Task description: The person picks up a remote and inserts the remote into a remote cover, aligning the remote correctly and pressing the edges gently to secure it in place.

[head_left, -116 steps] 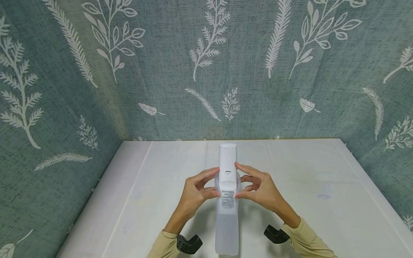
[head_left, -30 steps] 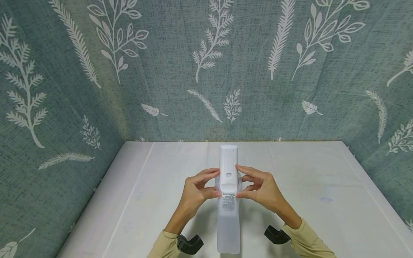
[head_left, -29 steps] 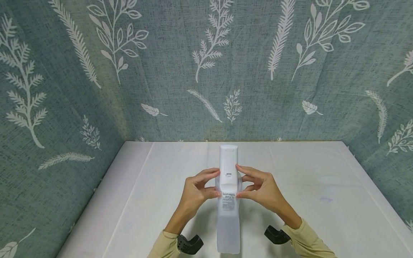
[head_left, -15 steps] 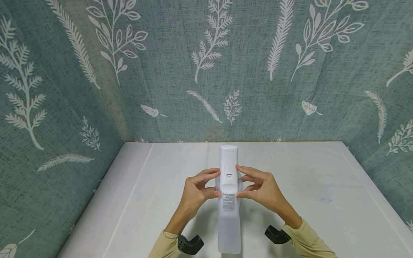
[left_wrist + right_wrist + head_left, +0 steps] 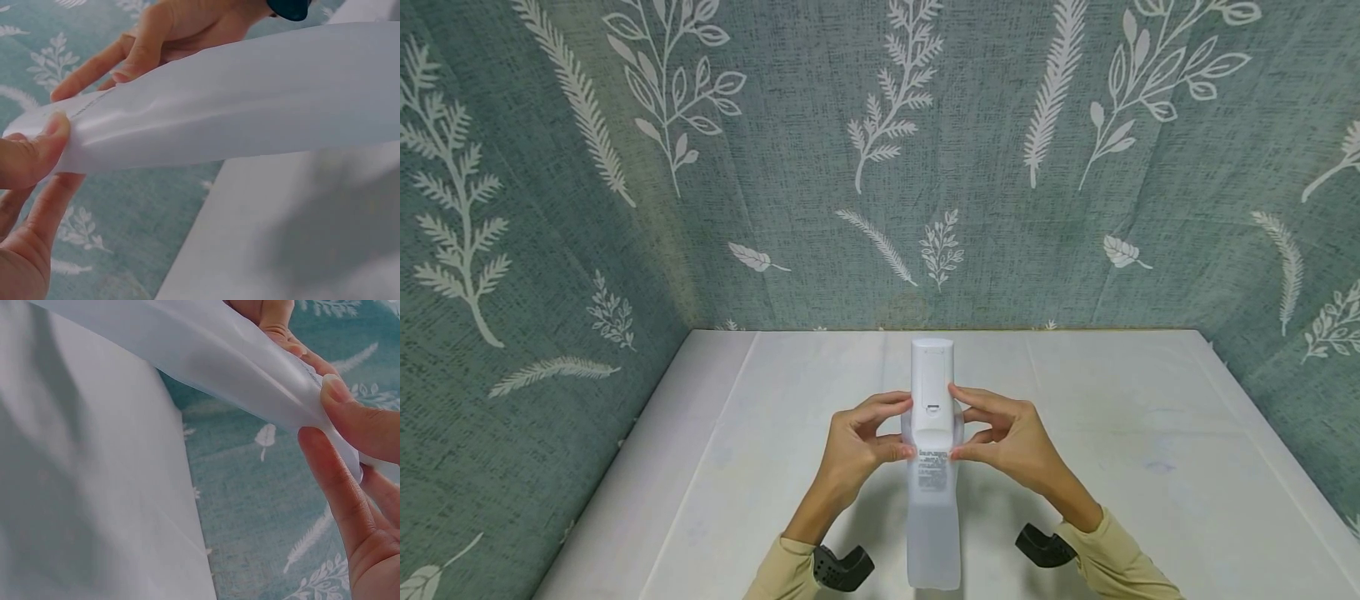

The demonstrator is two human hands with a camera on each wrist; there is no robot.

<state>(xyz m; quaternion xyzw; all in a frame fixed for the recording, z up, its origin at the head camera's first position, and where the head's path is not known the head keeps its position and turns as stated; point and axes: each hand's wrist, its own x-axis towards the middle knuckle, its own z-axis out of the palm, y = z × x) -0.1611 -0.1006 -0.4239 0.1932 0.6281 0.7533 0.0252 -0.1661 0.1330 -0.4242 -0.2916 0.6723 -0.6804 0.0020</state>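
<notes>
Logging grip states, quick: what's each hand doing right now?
Left hand: holding the translucent sleeve by its left side, beside the white remote.
Right hand: holding the same sleeve by its right side.

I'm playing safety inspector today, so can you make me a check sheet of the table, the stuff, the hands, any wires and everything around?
Surface: white rectangular table, with a faint bluish mark on the right.
Job's things: white oblong plastic device, partly inside a long translucent plastic pouch; its far end sticks out.
Clutter: nothing seen.
Hands: left hand and right hand hold opposite sides of the pouch; each wrist wears a curved black piece.
Cables: nothing seen.
Surroundings: green fabric walls printed with white leaves.
</notes>
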